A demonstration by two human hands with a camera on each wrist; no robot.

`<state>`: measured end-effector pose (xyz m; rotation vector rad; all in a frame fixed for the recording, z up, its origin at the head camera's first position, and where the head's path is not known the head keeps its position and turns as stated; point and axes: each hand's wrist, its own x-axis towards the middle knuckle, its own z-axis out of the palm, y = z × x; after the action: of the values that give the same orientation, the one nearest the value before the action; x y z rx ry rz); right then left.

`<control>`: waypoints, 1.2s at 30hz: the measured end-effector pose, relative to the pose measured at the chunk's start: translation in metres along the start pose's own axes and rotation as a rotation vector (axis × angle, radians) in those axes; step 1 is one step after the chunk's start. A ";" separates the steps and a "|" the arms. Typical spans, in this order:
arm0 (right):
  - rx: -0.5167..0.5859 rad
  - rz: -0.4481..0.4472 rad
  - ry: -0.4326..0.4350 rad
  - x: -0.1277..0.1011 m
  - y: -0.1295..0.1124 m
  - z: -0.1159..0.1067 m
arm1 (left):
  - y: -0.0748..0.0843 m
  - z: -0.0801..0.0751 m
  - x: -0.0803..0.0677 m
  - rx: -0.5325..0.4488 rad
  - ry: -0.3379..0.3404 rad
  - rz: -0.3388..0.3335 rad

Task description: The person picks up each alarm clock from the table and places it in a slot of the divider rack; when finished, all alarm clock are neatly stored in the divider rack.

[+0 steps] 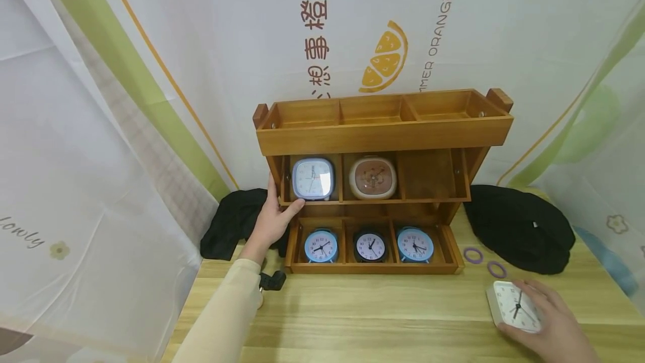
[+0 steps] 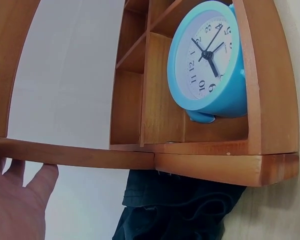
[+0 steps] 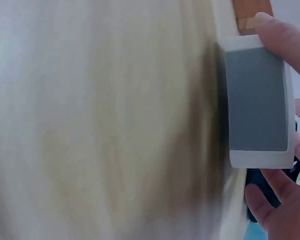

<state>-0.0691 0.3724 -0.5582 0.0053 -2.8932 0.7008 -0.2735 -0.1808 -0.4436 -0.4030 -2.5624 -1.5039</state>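
Observation:
A three-tier wooden rack [image 1: 383,136] stands on the table. My left hand [image 1: 272,223] grips its left side, thumb at the middle tier's front edge; in the left wrist view the fingertips [image 2: 46,175] touch the side board. The middle tier holds a pale lilac clock [image 1: 313,179] and a cream clock with a brown face [image 1: 373,178]. Along the bottom tier sit a blue clock [image 1: 321,246], a black clock [image 1: 370,247] and another blue clock [image 1: 415,245]. At right, my right hand [image 1: 551,321] holds a white square alarm clock [image 1: 515,307] by its sides, grey underside [image 3: 256,100] showing.
Two purple rings [image 1: 473,255] lie right of the rack, near a black cloth item [image 1: 519,228]. Another black cloth [image 1: 232,226] is at the left behind my arm. A printed curtain [image 1: 227,43] hangs behind and at both sides of the wooden table [image 1: 383,318].

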 end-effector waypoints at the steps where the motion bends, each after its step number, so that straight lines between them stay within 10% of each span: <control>1: 0.010 -0.005 0.018 0.001 -0.002 -0.001 | 0.001 0.000 0.000 0.000 -0.001 -0.003; 12: 0.086 -0.183 0.222 0.037 -0.040 -0.023 | 0.000 0.001 -0.001 0.001 -0.011 -0.046; 36: 0.215 -0.321 0.330 0.123 -0.156 -0.073 | 0.002 0.001 -0.003 0.009 -0.006 -0.057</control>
<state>-0.1728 0.2706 -0.4034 0.3389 -2.4165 0.8528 -0.2700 -0.1799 -0.4435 -0.3369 -2.6058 -1.5113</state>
